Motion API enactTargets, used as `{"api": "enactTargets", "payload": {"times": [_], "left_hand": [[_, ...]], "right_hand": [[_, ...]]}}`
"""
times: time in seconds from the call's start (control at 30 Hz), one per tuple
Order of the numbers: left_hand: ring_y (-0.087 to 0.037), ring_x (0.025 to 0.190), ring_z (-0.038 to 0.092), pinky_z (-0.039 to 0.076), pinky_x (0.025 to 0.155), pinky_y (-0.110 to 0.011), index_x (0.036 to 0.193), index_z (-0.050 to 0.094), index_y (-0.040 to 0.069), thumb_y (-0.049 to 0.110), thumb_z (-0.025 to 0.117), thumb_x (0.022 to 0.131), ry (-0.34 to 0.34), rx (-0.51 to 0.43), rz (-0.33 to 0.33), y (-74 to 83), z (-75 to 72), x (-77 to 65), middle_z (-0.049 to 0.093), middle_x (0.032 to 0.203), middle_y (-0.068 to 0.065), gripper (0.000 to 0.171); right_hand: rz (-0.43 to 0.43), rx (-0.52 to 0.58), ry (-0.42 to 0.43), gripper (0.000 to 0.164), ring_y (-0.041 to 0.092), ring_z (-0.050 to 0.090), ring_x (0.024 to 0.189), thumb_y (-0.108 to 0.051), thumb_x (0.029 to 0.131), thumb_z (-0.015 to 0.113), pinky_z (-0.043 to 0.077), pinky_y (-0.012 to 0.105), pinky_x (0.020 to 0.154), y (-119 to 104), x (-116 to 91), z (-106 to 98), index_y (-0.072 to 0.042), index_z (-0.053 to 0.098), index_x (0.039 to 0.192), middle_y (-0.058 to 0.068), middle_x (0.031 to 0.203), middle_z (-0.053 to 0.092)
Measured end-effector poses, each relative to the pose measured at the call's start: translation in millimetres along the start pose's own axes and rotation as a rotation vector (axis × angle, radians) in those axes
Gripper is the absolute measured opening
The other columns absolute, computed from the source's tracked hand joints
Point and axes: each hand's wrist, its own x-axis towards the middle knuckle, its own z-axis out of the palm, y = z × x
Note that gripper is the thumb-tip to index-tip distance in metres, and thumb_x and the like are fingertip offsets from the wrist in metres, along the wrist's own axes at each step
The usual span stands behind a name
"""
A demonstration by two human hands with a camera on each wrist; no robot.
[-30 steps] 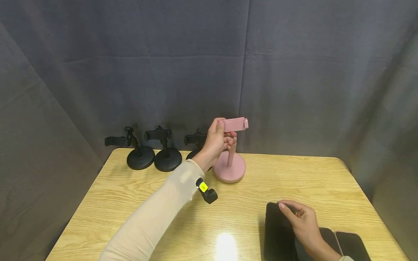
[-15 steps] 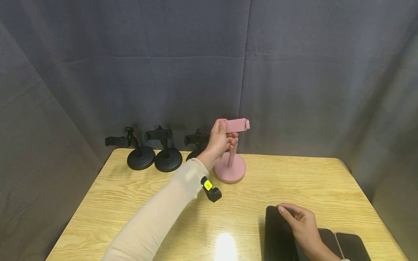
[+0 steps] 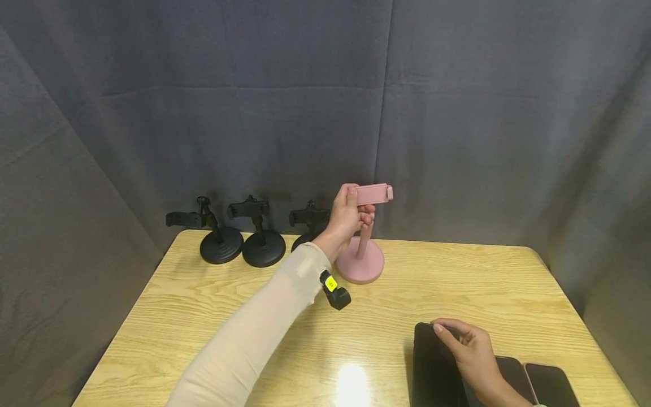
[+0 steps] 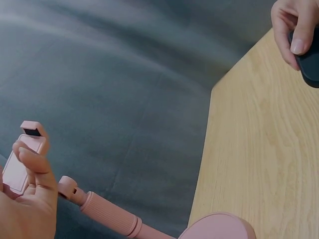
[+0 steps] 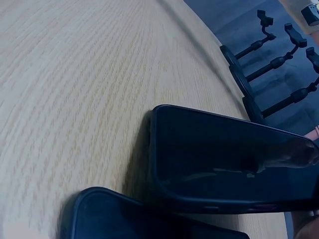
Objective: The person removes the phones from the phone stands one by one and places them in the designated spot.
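Note:
My left hand (image 3: pixel 347 217) grips the pink clamp (image 3: pixel 373 194) at the top of a pink phone stand, thumb on its front face. In the left wrist view, the stand's ribbed pole (image 4: pixel 109 213) leads down from beside the hand to its round base (image 4: pixel 219 229). At the front right, my right hand (image 3: pixel 470 350) pinches the far end of a black smartphone (image 3: pixel 434 362) between thumb and fingers. Seen from the right wrist, this phone (image 5: pixel 229 159) slants up from the table, its dark screen reflecting, and overlaps a second dark phone (image 5: pixel 134 219).
Black phone stands (image 3: pixel 261 249) with round bases line the back left of the wooden table (image 3: pixel 458 282). Beside the right hand lie a dark phone (image 3: pixel 508 370) and another with a pinkish edge (image 3: pixel 551 384). A grey curtain (image 3: pixel 458 113) hangs close behind the table.
My left hand has shifted slightly right with the pink clamp. My right hand and the far end of its smartphone have come down a little toward the front.

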Motion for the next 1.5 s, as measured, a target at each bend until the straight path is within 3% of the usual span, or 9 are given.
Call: {"api": "enactTargets", "payload": {"times": [0.13, 0.3, 0.4, 0.53, 0.63, 0.73, 0.9, 1.13, 1.5], "left_hand": [[-0.008, 0.051, 0.050, 0.043, 0.051, -0.019, 0.131, 0.042, 0.012, 0.028, 0.026, 0.112, 0.011, -0.007, 0.002, 0.3, -0.7, 2.8, 0.056, 0.075, -0.005, 0.030], [-0.008, 0.049, 0.050, 0.043, 0.050, -0.020, 0.129, 0.043, 0.011, 0.027, 0.026, 0.112, 0.036, -0.004, -0.002, 0.7, -0.1, 4.6, 0.056, 0.072, -0.005, 0.029], [-0.008, 0.047, 0.050, 0.043, 0.049, -0.021, 0.128, 0.045, 0.010, 0.027, 0.027, 0.112, 0.050, 0.001, 0.001, 0.6, 1.6, 5.1, 0.056, 0.070, -0.004, 0.030], [-0.007, 0.045, 0.049, 0.043, 0.047, -0.021, 0.126, 0.046, 0.009, 0.027, 0.028, 0.112, 0.060, 0.010, 0.009, -0.6, 3.5, 6.7, 0.056, 0.067, -0.004, 0.029], [-0.007, 0.044, 0.049, 0.043, 0.047, -0.021, 0.125, 0.045, 0.008, 0.027, 0.028, 0.112, 0.057, 0.018, 0.011, -0.9, 4.2, 7.5, 0.056, 0.067, -0.004, 0.029], [-0.008, 0.045, 0.050, 0.043, 0.047, -0.021, 0.125, 0.045, 0.008, 0.027, 0.028, 0.112, 0.061, 0.020, 0.011, -0.5, 3.7, 7.5, 0.055, 0.067, -0.004, 0.029], [-0.009, 0.046, 0.051, 0.044, 0.047, -0.021, 0.126, 0.045, 0.009, 0.028, 0.028, 0.112, 0.065, 0.026, -0.003, -0.2, 2.2, 7.4, 0.056, 0.069, -0.005, 0.029], [-0.008, 0.046, 0.051, 0.044, 0.047, -0.020, 0.129, 0.045, 0.009, 0.028, 0.029, 0.112, 0.062, 0.045, -0.011, -0.6, 2.4, 6.3, 0.056, 0.070, -0.005, 0.030], [-0.009, 0.048, 0.052, 0.045, 0.049, -0.022, 0.126, 0.046, 0.009, 0.029, 0.028, 0.112, 0.063, 0.053, -0.008, -0.1, 1.7, 5.5, 0.057, 0.070, -0.005, 0.030]], "right_hand": [[0.000, -0.003, -0.017, 0.039, 0.042, 0.034, 0.141, -0.027, 0.099, 0.066, 0.023, 0.077, 0.112, 0, 1, -1, 0.005, 0.066, 0.122, 0.004, 0.132, 0.065], [-0.027, -0.010, -0.047, 0.035, 0.038, 0.038, 0.138, -0.025, 0.100, 0.066, 0.021, 0.077, 0.112, 0, 3, -2, 0.003, 0.067, 0.121, -0.008, 0.125, 0.068], [-0.055, -0.042, -0.102, 0.034, 0.018, 0.043, 0.135, -0.024, 0.101, 0.064, 0.023, 0.079, 0.109, 0, 5, -4, 0.001, 0.066, 0.123, 0.005, 0.133, 0.066], [-0.092, -0.084, -0.205, 0.033, -0.013, 0.046, 0.099, -0.021, 0.102, 0.061, 0.030, 0.079, 0.104, 1, 9, -9, 0.000, 0.064, 0.127, 0.024, 0.135, 0.059], [-0.146, -0.112, -0.273, 0.033, -0.019, 0.045, 0.094, -0.018, 0.101, 0.062, 0.040, 0.072, 0.103, 2, 12, -14, -0.001, 0.064, 0.129, 0.024, 0.135, 0.060], [-0.244, -0.177, -0.318, 0.031, -0.016, 0.047, 0.115, -0.017, 0.099, 0.064, 0.050, 0.057, 0.100, 3, 15, -19, -0.001, 0.066, 0.126, 0.022, 0.135, 0.063], [-0.384, -0.269, -0.370, 0.031, 0.005, 0.062, 0.118, -0.016, 0.097, 0.067, 0.057, 0.048, 0.092, 4, 21, -23, 0.004, 0.067, 0.121, 0.024, 0.127, 0.067], [-0.397, -0.333, -0.428, 0.037, 0.040, 0.069, 0.108, -0.021, 0.095, 0.070, 0.060, 0.045, 0.085, 3, 24, -21, 0.008, 0.068, 0.119, 0.026, 0.121, 0.069], [-0.410, -0.465, -0.383, 0.042, 0.030, 0.073, 0.101, -0.033, 0.093, 0.071, 0.061, 0.037, 0.079, 1, 23, -16, 0.002, 0.072, 0.117, 0.018, 0.117, 0.073]]}}
